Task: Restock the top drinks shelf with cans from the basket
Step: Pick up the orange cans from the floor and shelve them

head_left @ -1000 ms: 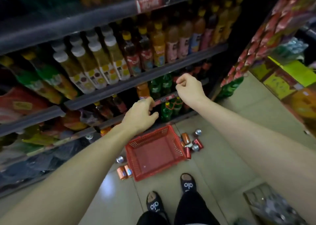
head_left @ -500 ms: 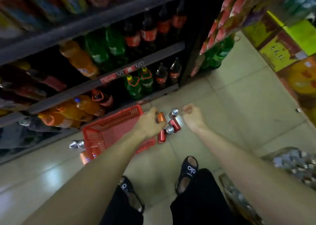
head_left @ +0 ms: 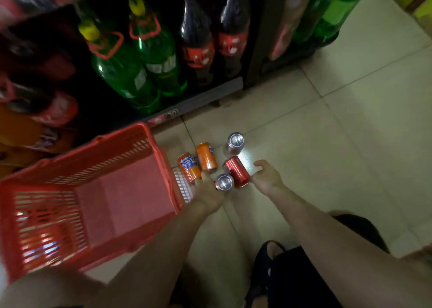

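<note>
Down on the floor (head_left: 350, 132), the left hand (head_left: 208, 195) touched an orange can (head_left: 207, 156), finger straight; the right hand (head_left: 266, 179), fingers spread, reached a red can (head_left: 236, 171) beside the basket (head_left: 149, 141).

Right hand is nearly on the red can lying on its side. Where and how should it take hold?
Grip the red can across the middle of its round body, coming down from above. It lies on the floor with its silver end toward the shelf, so the ends give little purchase. The right hand already sits open at its right flank.
</note>
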Demonstrator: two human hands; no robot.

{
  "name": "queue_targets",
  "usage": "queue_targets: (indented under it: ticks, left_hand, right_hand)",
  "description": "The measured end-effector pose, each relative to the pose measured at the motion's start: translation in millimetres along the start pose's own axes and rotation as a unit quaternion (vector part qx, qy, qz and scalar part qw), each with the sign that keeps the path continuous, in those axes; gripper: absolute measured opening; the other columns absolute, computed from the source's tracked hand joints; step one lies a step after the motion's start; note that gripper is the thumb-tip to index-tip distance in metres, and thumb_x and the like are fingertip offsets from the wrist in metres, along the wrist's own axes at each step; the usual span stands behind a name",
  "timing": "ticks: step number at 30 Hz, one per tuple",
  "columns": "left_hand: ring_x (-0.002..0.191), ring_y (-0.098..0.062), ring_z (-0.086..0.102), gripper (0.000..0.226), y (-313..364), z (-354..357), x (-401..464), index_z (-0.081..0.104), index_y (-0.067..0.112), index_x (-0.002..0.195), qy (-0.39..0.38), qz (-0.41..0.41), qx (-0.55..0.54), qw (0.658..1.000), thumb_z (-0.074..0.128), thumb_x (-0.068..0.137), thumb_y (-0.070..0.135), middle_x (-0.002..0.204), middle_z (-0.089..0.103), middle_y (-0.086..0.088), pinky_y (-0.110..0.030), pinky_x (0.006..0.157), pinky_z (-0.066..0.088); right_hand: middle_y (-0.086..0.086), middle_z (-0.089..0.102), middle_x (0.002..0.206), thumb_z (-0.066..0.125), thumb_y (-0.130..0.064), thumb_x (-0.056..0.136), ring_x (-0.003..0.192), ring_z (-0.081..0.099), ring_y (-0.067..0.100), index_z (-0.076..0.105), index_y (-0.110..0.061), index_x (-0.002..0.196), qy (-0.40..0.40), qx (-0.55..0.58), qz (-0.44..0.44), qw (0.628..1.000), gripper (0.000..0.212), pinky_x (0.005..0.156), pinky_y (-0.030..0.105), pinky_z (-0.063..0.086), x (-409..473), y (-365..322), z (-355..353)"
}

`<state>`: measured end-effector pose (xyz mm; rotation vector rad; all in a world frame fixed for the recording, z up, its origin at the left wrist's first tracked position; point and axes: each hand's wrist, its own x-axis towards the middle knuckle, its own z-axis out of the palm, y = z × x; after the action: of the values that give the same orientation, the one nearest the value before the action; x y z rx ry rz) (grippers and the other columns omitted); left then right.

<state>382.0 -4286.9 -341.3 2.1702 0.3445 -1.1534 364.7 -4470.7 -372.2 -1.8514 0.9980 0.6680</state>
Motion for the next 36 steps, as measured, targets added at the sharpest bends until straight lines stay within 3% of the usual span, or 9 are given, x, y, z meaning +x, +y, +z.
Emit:
queue_targets:
  ticks: [5, 8, 11, 15, 19, 22, 26, 30, 36]
  left_hand:
    - [0.136, -0.045, 0.047, 0.104, -49, 54, 74, 0.027, 0.010, 0.155, 0.074, -0.034, 0.026, 0.996, 0.081, 0.070, 0.037, 0.151, 0.041, -0.027, -0.049, 0.108, 0.046]
    - [0.140, -0.044, 0.042, 0.126, -76, 66, 102, 0.018, 0.041, 0.157, 0.072, 0.005, 0.050, 0.996, 0.073, 0.046, 0.060, 0.156, 0.040, -0.019, -0.051, 0.110, 0.046]
    - [0.133, -0.037, 0.050, 0.120, -90, 77, 121, 0.018, 0.064, 0.147, 0.090, 0.053, 0.003, 0.995, 0.073, 0.040, 0.071, 0.150, 0.046, -0.010, -0.053, 0.104, 0.052]
    - [0.134, -0.027, 0.049, 0.096, -90, 85, 123, 0.034, 0.063, 0.136, 0.110, 0.085, 0.011, 0.990, 0.068, 0.047, 0.078, 0.145, 0.050, -0.004, -0.046, 0.111, 0.046]
    - [0.135, -0.021, 0.053, 0.091, -106, 94, 144, 0.037, 0.077, 0.125, 0.109, 0.108, -0.016, 0.988, 0.065, 0.042, 0.102, 0.149, 0.050, -0.002, -0.049, 0.110, 0.048]
    - [0.133, -0.020, 0.056, 0.087, -108, 94, 145, 0.046, 0.067, 0.129, 0.117, 0.140, -0.048, 0.982, 0.068, 0.051, 0.097, 0.143, 0.058, 0.004, -0.049, 0.110, 0.049]
    - [0.108, -0.016, 0.070, 0.063, -110, 88, 141, 0.061, 0.058, 0.114, 0.136, 0.111, -0.126, 0.976, 0.077, 0.059, 0.083, 0.111, 0.073, 0.016, -0.053, 0.093, 0.060]
    - [0.089, -0.024, 0.075, 0.047, -116, 86, 137, 0.069, 0.041, 0.101, 0.106, 0.058, -0.152, 0.981, 0.083, 0.066, 0.070, 0.097, 0.074, 0.002, -0.051, 0.070, 0.065]
    - [0.086, -0.012, 0.074, 0.047, -122, 89, 144, 0.069, 0.042, 0.092, 0.096, 0.048, -0.142, 0.984, 0.079, 0.060, 0.074, 0.085, 0.075, 0.013, -0.047, 0.076, 0.065]
  right_hand:
    - [0.012, 0.049, 0.150, 0.080, -0.005, 0.075, 0.131, 0.054, 0.028, 0.032, -0.024, 0.157, -0.072, -0.047, -0.003, 0.996, 0.097, 0.106, 0.034, 0.047, 99, 48, 43]
    - [0.010, 0.059, 0.139, 0.078, 0.006, 0.064, 0.117, 0.062, 0.030, 0.034, -0.029, 0.152, -0.114, -0.054, -0.035, 0.991, 0.105, 0.095, 0.038, 0.055, 130, 58, 61]
    - [0.007, 0.062, 0.120, 0.079, 0.008, 0.056, 0.106, 0.063, 0.030, 0.040, -0.031, 0.141, -0.112, -0.040, -0.055, 0.991, 0.101, 0.087, 0.043, 0.058, 141, 64, 70]
    - [0.011, 0.054, 0.130, 0.078, -0.027, 0.027, 0.116, 0.059, 0.032, 0.032, -0.024, 0.153, -0.089, -0.071, -0.076, 0.991, 0.134, 0.095, 0.046, 0.056, 156, 74, 75]
    - [0.011, 0.061, 0.117, 0.075, -0.024, 0.032, 0.102, 0.064, 0.031, 0.054, -0.022, 0.129, -0.069, -0.087, -0.078, 0.991, 0.100, 0.088, 0.043, 0.059, 163, 76, 79]
    - [0.012, 0.070, 0.100, 0.078, -0.011, 0.036, 0.086, 0.071, 0.030, 0.061, -0.014, 0.110, -0.089, 0.008, -0.039, 0.995, 0.075, 0.077, 0.042, 0.063, 153, 74, 75]
    - [0.018, 0.074, 0.091, 0.074, 0.012, 0.064, 0.080, 0.073, 0.030, 0.066, 0.000, 0.117, -0.179, 0.170, 0.040, 0.968, 0.055, 0.071, 0.035, 0.061, 142, 92, 60]
    - [0.019, 0.069, 0.094, 0.068, 0.012, 0.052, 0.084, 0.069, 0.029, 0.061, 0.003, 0.123, -0.227, 0.255, 0.052, 0.938, 0.071, 0.069, 0.034, 0.059, 133, 104, 61]
    - [0.024, 0.069, 0.118, 0.067, -0.003, 0.027, 0.102, 0.067, 0.031, 0.058, -0.013, 0.128, -0.273, 0.238, 0.012, 0.932, 0.102, 0.075, 0.037, 0.055, 119, 98, 83]
